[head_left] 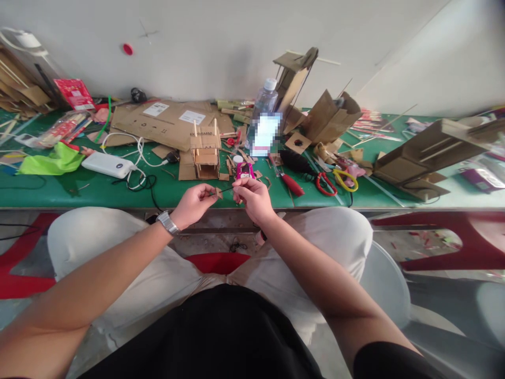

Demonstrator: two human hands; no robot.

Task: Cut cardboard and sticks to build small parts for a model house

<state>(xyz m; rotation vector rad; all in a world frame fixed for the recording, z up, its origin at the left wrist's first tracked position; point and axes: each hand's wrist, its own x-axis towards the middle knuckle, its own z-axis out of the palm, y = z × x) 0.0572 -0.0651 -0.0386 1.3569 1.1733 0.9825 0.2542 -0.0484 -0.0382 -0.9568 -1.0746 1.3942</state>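
Note:
My left hand (197,204), with a metal watch at the wrist, pinches a small cardboard piece (219,193) between thumb and fingers. A thin dark stick (226,189) runs from this piece across to my right hand (253,198), whose fingertips are closed on its other end. Whether the stick passes through the cardboard is too small to tell. Both hands are held over the table's front edge. Just beyond them lie a pink bottle (244,169), partly behind my right fingers, and a small cardboard frame with wooden sticks (205,152) standing upright.
On the green table (173,197) are a white power bank (107,165) with cables, red-handled scissors (325,184), a red-handled screwdriver (292,185) and a lit phone (266,134) leaning on a water bottle (270,97). Tall cardboard structures (426,152) stand at the right.

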